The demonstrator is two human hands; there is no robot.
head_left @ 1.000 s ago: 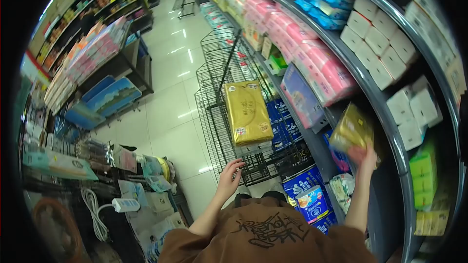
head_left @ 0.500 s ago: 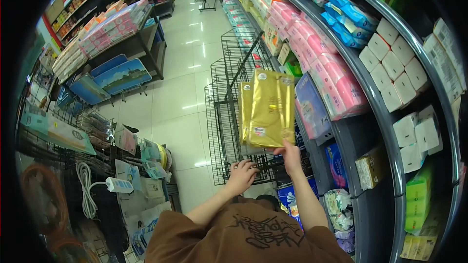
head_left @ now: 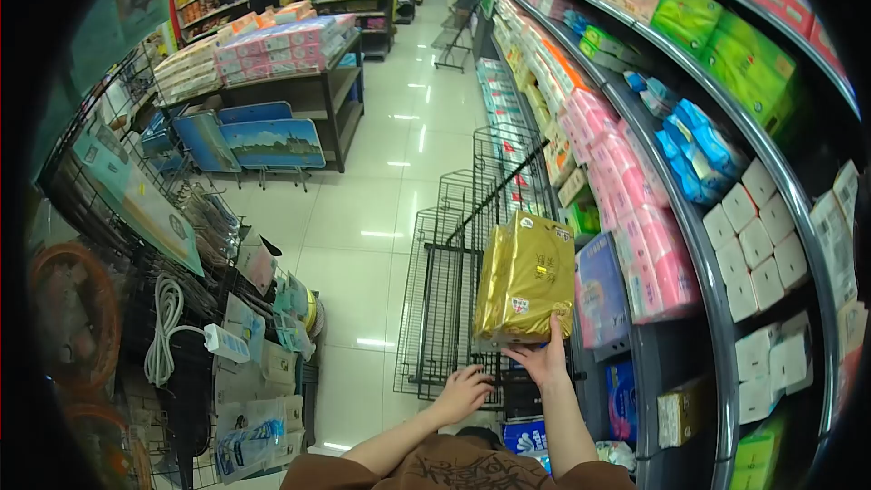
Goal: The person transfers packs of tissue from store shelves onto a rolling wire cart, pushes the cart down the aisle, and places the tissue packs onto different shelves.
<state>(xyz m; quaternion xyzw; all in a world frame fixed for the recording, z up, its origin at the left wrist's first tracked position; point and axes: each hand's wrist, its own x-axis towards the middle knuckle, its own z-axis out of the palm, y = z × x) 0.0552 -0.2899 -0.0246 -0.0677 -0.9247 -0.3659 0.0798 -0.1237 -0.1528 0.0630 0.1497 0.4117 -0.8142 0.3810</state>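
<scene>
My right hand (head_left: pixel 542 360) grips the lower right corner of a shiny gold tissue pack (head_left: pixel 543 263), with its fingers at the bottom edge. Just behind and left of that pack stands a second gold pack (head_left: pixel 491 295), partly hidden. My left hand (head_left: pixel 464 394) is at the near end of a black wire rack (head_left: pixel 435 308), its fingers loosely bent and apart with nothing held in them. Whether they touch the wire, I cannot tell. Beside the gold packs, on the right, is a purple-blue pack (head_left: pixel 599 295).
Shelves on the right hold pink tissue packs (head_left: pixel 649 245), blue wipes packs (head_left: pixel 697 150) and white tissue rolls (head_left: pixel 755 240). Hanging goods and a power strip (head_left: pixel 227 343) line the left side. The tiled aisle (head_left: pixel 363 263) runs ahead, past a display table (head_left: pixel 340 118).
My view has tilted up and shifted left, so more of the far aisle shows. The front gold pack now leans back more, its bottom side showing, with my right hand still on it.
</scene>
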